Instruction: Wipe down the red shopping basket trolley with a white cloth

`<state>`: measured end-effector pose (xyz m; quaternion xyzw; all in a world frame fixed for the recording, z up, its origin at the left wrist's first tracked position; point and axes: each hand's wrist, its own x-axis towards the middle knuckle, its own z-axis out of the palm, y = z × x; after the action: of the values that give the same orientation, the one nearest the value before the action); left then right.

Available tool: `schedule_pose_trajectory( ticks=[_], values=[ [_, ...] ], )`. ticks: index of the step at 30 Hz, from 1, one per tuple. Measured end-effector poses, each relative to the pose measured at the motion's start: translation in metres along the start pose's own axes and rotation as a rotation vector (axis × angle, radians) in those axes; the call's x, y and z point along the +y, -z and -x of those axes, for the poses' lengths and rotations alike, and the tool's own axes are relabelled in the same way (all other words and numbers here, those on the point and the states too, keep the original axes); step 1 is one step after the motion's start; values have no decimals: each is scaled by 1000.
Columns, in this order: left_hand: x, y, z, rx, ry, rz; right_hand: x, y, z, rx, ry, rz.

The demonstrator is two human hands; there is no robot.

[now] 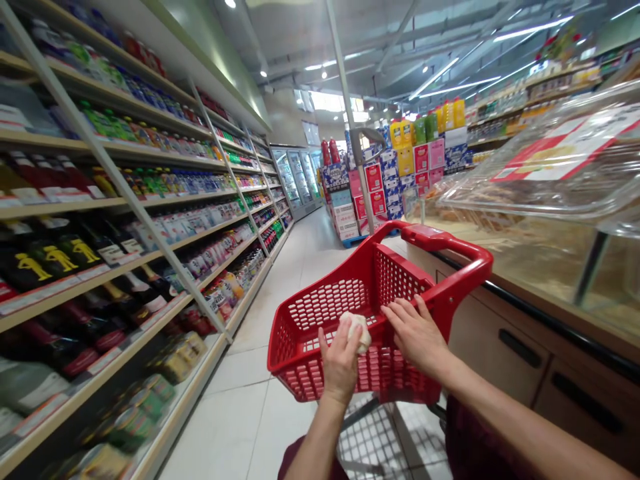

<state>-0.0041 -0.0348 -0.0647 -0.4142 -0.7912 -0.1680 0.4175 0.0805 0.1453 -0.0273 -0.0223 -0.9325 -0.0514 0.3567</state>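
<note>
A red plastic shopping cart [320,373] with a perforated basket stands in front of me, its thick red handle [450,250] at the upper right. My left hand [343,360] is closed on a crumpled white cloth [357,331] over the basket's near rim; it could also be a tissue, as the material is hard to tell. On the same rim, farther right, my right hand [417,333] grips the cart, its fingers reaching over the edge. No goods show in the visible part of the basket.
Shelves of bottles and cans [165,220] line the left side. At right is a counter [520,333] with clear plastic food packs [545,173]. Ahead, stacked drink cartons [375,187] stand by a post [345,87]; fridges [297,177] line the far aisle. White tiled floor [240,400] runs between.
</note>
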Motion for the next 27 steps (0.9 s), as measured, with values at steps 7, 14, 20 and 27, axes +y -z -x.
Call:
schedule_pose_trajectory(
  ticks=[7,14,20,27],
  values=[
    [-105,50,77,-49,210,-293,-8,2,-2,-34,-70,-22],
    [-5,0,6,-12,25,-49,-10,0,-5,-67,-43,9],
    [-53,30,54,-33,79,-154,-7,0,-5,-47,-34,8],
    [-62,36,56,7,169,-197,-18,1,-6,-53,-60,8]
  ],
)
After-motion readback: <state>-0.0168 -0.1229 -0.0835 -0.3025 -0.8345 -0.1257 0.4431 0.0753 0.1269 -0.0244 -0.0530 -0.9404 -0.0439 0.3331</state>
